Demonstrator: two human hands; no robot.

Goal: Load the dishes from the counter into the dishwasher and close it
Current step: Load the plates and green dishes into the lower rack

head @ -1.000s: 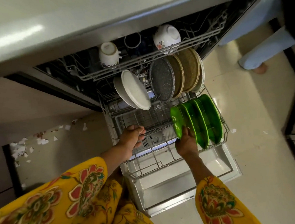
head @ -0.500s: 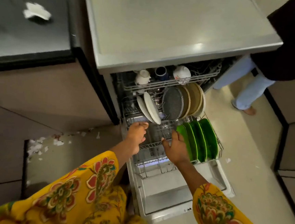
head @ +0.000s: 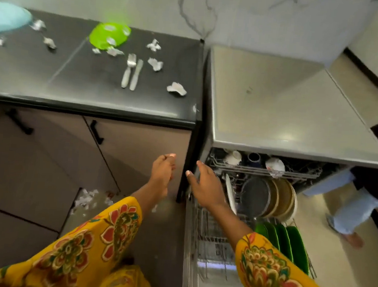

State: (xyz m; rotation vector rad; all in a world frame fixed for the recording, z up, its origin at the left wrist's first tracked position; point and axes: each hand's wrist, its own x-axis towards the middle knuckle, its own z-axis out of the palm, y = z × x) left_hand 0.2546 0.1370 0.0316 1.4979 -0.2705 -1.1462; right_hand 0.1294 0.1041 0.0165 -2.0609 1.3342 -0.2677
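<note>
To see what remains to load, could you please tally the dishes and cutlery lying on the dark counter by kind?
Green bowl: 1
Light blue dish, partly out of frame: 1
Fork: 1
Knife, blurred, so the kind is a best reading: 1
Total: 4
</note>
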